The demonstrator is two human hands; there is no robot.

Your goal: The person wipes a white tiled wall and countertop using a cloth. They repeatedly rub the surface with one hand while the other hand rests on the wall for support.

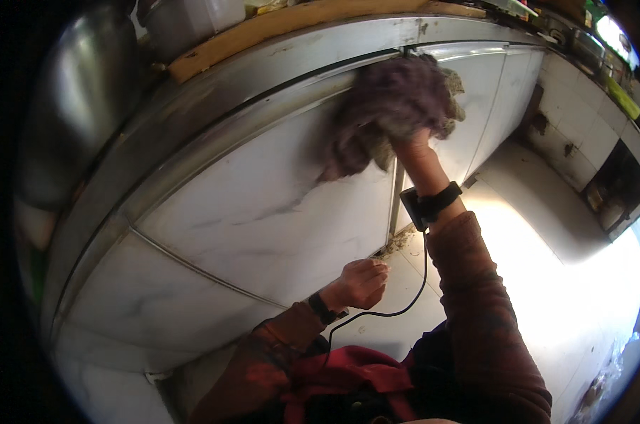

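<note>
My right hand [412, 145] is closed on a bunched, dark purplish cloth [394, 95] with ragged greyish parts, held against the upper part of white marble-patterned cabinet doors [263, 198] under a metal-edged counter. Much of that hand is covered by the cloth. My left hand [362, 283] is curled closed lower down, near the bottom edge of the cabinet; whatever it holds, if anything, is hidden. A black device [426, 205] is strapped to my right wrist, with a cable hanging down from it.
A steel vessel [86, 106], a grey container [192, 21] and a wooden board [306, 20] sit along the counter top. At right, a tiled wall [574, 106] has a dark recessed opening [617, 184] low down. Bright light falls on the tiled floor [560, 304].
</note>
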